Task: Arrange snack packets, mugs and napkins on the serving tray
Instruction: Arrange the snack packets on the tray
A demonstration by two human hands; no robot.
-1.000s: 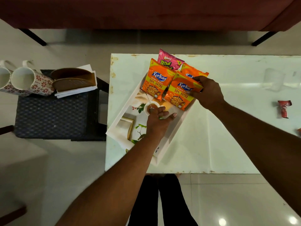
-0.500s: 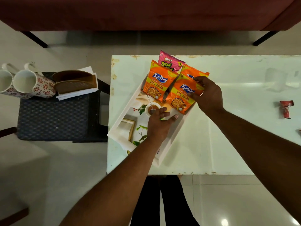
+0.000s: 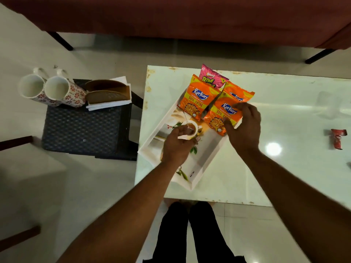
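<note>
The snack packets are already sitting at the far end of the white serving tray (image 3: pixel 207 162), so that part of the task looks largely done. Four are showing: one pink packet (image 3: pixel 211 76) at the tray's far edge and three orange ones, the left orange packet (image 3: pixel 197 100) lying beside the near orange packet (image 3: pixel 221 116), with a third orange packet (image 3: pixel 240 93) partly tucked behind that one.

The right hand (image 3: pixel 244 128) is resting on the near orange packet, fingers curled over its lower edge in a loose, half-closed grip, seemingly nudging it into line. The left hand (image 3: pixel 178 145) is wrapping its grip around what looks like a small white cup (image 3: pixel 190 129) of brown liquid in the middle of the tray (part of the tray's printed picture overlaps here, so I cannot be certain of its outline).

What is left, in my judgement, is the mugs and napkins. Two floral mugs (image 3: pixel 51 90) are lying on their sides on the dark stool (image 3: pixel 81 128), well to the left of the tray, and a holder with white napkins (image 3: pixel 109 95) is sitting just beside them. A crumpled red wrapper (image 3: pixel 337 137) is lying on the surface (image 3: pixel 284 168) far right of the tray.
</note>
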